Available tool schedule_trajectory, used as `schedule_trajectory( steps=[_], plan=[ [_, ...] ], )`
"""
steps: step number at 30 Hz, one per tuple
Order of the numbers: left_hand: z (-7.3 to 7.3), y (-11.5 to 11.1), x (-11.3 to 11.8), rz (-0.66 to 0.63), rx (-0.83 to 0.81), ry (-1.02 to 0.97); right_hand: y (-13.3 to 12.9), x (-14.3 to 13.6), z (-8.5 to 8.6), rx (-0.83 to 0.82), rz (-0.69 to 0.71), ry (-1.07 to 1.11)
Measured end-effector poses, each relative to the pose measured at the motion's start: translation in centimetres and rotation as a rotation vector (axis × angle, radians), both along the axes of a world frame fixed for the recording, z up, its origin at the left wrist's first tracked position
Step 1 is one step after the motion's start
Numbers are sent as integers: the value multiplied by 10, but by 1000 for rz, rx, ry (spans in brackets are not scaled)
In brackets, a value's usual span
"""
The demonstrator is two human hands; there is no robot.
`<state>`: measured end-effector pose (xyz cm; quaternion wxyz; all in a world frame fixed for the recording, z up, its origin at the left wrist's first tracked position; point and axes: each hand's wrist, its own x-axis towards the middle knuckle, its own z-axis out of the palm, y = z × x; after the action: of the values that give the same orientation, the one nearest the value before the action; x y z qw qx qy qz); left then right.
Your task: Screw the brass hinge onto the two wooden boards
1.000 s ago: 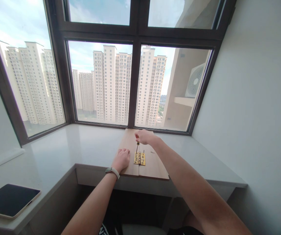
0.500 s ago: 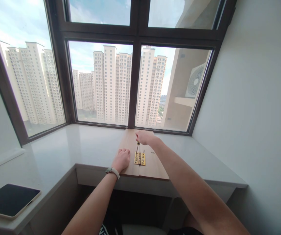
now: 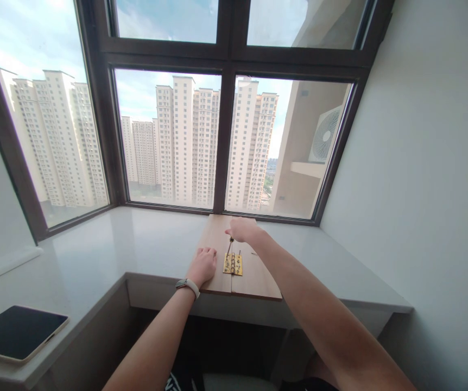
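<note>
A gold-coloured hinge (image 3: 233, 264) lies unfolded across the seam between two wooden boards (image 3: 254, 285). My right hand (image 3: 242, 229) is closed around the handle of a screwdriver (image 3: 229, 247), whose shaft slants down to the upper left part of the hinge. Whether its tip sits in a screw is too small to tell. My left hand (image 3: 203, 265) rests on the left board beside the hinge, fingers laid flat and holding nothing. A small screw (image 3: 239, 252) stands at the hinge's upper right edge. Another small screw (image 3: 254, 253) lies on the right board, partly hidden by my right forearm.
The boards lie on a white window-side counter (image 3: 152, 244), reaching its front edge. A tablet (image 3: 18, 332) with a dark screen lies at the left. Behind the boards is a dark window frame (image 3: 220, 136), and a white wall (image 3: 433, 163) rises at the right.
My right hand has shifted slightly to the right and turned with the screwdriver, whose handle end leans a little more to the right. My left hand and the hinge stay where they were.
</note>
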<state>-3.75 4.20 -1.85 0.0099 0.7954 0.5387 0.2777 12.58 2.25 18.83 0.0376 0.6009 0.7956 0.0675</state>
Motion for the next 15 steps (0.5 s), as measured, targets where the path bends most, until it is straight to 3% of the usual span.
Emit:
schedule_trajectory(
  steps=[7, 15],
  plan=[
    [4, -3, 0, 10, -22, 2, 6, 4, 2, -48, 100, 27],
    [5, -4, 1, 16, -15, 1, -2, 3, 2, -5, -9, 59]
  ],
)
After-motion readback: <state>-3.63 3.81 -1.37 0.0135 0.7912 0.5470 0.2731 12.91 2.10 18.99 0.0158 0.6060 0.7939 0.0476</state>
